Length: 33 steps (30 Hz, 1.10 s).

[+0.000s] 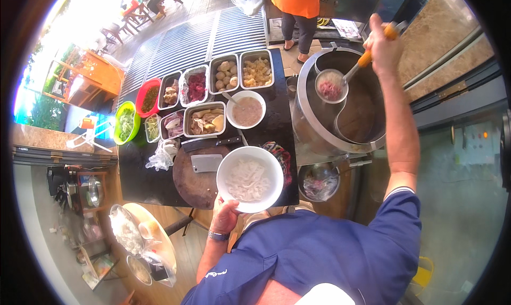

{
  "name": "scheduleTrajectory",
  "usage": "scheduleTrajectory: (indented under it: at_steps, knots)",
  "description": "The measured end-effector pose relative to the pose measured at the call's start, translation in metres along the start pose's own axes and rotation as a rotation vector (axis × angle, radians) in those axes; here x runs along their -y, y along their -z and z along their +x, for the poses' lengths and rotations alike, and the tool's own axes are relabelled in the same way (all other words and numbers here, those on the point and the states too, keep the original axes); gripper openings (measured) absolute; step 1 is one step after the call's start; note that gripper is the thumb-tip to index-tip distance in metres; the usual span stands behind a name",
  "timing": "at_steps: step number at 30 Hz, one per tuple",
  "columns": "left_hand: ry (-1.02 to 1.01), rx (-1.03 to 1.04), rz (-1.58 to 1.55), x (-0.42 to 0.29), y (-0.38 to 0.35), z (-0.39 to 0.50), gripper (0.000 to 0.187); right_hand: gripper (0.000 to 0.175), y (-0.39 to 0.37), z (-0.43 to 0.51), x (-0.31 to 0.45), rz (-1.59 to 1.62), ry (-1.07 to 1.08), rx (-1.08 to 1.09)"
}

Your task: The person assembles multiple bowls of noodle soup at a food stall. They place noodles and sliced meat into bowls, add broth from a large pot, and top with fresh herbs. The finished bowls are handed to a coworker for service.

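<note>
My left hand [225,217] grips the lower rim of a white bowl [275,185]. Flat white noodles [248,179] lie inside it. High on the right, my right hand [382,49] is closed around the orange handle of a metal ladle [351,73]. Pinkish-red meat [329,90] and pale liquid sit in the ladle's bowl, over a large steel pot [301,105]. A curved divider splits the pot, and brown broth [359,113] shows in one section. Below the white bowl, a cleaver [206,163] rests on a round chopping board [191,185].
Metal trays hold meatballs [226,75], red meat [197,85] and sliced meat [205,121]. A bowl of minced mixture [247,111] with a spoon stands beside them. Greens fill a green basket [137,125]. A black-handled knife [211,143] lies above the board. A person in orange [297,2] stands beyond the pot.
</note>
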<state>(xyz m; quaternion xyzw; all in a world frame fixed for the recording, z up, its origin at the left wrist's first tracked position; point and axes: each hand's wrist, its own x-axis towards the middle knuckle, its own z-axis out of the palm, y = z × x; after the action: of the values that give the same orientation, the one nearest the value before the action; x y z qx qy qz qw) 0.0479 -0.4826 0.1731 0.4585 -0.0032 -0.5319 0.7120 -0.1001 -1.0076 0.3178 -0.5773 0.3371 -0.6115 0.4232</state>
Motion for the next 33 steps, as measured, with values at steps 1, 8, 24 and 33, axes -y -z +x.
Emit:
scheduleTrajectory:
  at_steps: [1,8,24,33]
  knots:
    - [-0.004,-0.001,-0.007,0.0,0.0,0.0,0.064,0.033,0.001,0.009,0.028,0.056,0.009,0.007]
    - [-0.058,0.017,-0.08,0.002,0.001,-0.002,0.063,0.041,0.027,0.007,0.109,0.252,0.252,0.121]
    - [-0.094,0.148,-0.021,-0.044,-0.057,0.037,0.055,0.039,0.031,-0.097,0.151,0.532,0.26,0.16]
    - [-0.186,0.339,-0.083,-0.109,-0.122,0.04,0.048,0.039,0.02,-0.271,0.277,0.218,1.353,0.749]
